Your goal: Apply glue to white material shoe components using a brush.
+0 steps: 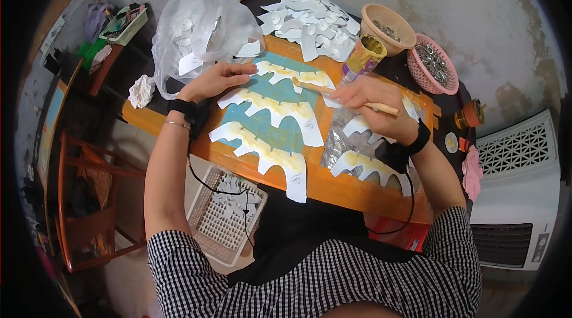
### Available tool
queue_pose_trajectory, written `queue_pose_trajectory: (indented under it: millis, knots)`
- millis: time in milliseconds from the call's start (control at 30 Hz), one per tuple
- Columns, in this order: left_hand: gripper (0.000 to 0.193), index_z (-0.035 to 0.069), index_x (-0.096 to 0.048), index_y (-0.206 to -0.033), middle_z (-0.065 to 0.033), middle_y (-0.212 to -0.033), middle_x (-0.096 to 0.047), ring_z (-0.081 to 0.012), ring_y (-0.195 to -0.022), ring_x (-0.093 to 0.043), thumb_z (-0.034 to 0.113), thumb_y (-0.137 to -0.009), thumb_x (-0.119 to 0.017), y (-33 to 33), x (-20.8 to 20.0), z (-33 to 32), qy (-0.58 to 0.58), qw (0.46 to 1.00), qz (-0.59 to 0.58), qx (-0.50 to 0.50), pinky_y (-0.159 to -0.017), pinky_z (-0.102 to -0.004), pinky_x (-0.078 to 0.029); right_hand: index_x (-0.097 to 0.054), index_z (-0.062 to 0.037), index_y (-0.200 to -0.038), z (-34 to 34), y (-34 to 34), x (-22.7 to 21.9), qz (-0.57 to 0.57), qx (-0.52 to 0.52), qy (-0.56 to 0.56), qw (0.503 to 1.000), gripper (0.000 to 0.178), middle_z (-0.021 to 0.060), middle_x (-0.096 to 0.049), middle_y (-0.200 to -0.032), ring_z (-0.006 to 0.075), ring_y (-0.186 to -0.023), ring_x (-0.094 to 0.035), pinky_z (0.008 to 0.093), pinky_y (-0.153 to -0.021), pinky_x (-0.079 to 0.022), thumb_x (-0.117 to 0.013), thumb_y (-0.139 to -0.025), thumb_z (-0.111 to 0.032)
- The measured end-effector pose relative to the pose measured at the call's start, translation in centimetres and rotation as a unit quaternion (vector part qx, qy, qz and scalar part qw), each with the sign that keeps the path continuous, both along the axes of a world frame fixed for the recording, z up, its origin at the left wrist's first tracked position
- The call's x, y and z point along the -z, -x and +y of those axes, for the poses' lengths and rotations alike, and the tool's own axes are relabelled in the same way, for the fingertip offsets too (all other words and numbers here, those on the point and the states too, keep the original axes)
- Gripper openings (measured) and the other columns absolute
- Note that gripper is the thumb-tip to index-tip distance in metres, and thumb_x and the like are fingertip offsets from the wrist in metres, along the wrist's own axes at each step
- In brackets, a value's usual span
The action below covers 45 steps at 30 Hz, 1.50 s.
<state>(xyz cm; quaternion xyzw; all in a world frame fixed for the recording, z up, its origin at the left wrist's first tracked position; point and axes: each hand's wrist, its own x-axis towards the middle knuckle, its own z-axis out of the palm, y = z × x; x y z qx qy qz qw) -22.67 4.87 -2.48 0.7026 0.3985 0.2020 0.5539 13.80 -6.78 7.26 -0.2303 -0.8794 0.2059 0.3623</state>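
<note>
My right hand [376, 102] is closed round a wooden-handled brush [314, 86]. The brush's tip is over the farthest white comb-shaped cut-out [285, 72], which is smeared with yellow paste. At that cut-out's left end, my left hand [221, 80] rests with its fingers stretched out. Nearer to me lie a second smeared cut-out [310, 129] and a third one [295, 178], all on a blue-green patch of the orange tabletop [205, 152]. On the right, under my forearm, more white cut-outs [357, 165] with paste lie on clear plastic; my wrist partly hides them.
A paste-stained can [363, 56] stands behind my right hand, beside a peach basket [390, 17] and a pink basket [438, 68] of metal parts. White pieces pile up [310, 20] at the back. A plastic bag [193, 32] sits left; a white crate [205, 217] is below.
</note>
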Motion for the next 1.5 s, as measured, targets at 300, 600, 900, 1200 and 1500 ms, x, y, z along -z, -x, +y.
queue_pose_trajectory:
  millis: [300, 600, 900, 1200, 1500]
  knots:
    - [0.039, 0.004, -0.063, -0.137, -0.0066, -0.147, -0.056, -0.0081, -0.12, -0.054, 0.021, -0.102, -0.064, 0.0, 0.0, -0.1, -0.005, 1.0, 0.003, -0.002, -0.103, -0.022, -0.043, -0.066, 0.001, -0.087, -0.3, -0.3, 0.0, 0.039, 0.075, 0.038, 0.996, 0.011, 0.0126, -0.071, -0.093, 0.0225, -0.096, -0.071, 0.0308, -0.082, -0.054, -0.066, -0.084, 0.012]
    - [0.04, 0.004, -0.063, -0.137, -0.0053, -0.145, -0.059, -0.0079, -0.119, -0.055, 0.022, -0.102, -0.064, -0.2, -0.3, -0.1, -0.002, 1.0, 0.005, 0.001, -0.103, -0.0223, -0.043, -0.065, 0.003, -0.095, 0.9, -0.8, 0.8, 0.19, 0.166, 0.11, 0.961, 0.011, 0.0113, -0.07, -0.094, 0.0141, -0.083, -0.068, 0.0255, -0.074, -0.057, -0.071, -0.088, 0.008]
    - [0.04, 0.004, -0.063, -0.137, -0.0045, -0.144, -0.059, -0.0067, -0.117, -0.056, 0.021, -0.102, -0.064, -0.2, 0.1, 0.1, 0.006, 1.0, 0.002, -0.004, -0.101, -0.0213, -0.044, -0.06, 0.0021, -0.091, 1.0, -1.6, 0.9, 0.257, 0.204, 0.137, 0.935, 0.014, 0.011, -0.068, -0.091, 0.0147, -0.082, -0.069, 0.0264, -0.075, -0.058, -0.072, -0.087, 0.008]
    - [0.039, 0.004, -0.063, -0.137, -0.0039, -0.144, -0.059, -0.0061, -0.117, -0.055, 0.022, -0.102, -0.064, -0.2, 0.0, 0.1, 0.005, 1.0, -0.004, -0.002, -0.101, -0.0213, -0.044, -0.062, -0.0012, -0.088, 2.8, 0.2, 3.1, 0.259, 0.183, 0.118, 0.941, 0.015, 0.0065, -0.068, -0.09, 0.0084, -0.075, -0.063, 0.0204, -0.065, -0.051, -0.074, -0.086, 0.007]
    - [0.04, 0.006, -0.065, -0.136, -0.0021, -0.125, -0.069, -0.0057, -0.1, -0.058, 0.025, -0.101, -0.066, -0.2, 0.0, -0.2, -0.054, 0.999, 0.001, -0.01, -0.093, -0.0233, -0.048, -0.061, -0.001, -0.087, 1.7, -0.3, 1.5, 0.23, 0.21, 0.14, 0.94, 0.015, 0.0063, -0.069, -0.088, 0.009, -0.076, -0.064, 0.0219, -0.068, -0.052, -0.074, -0.086, 0.007]
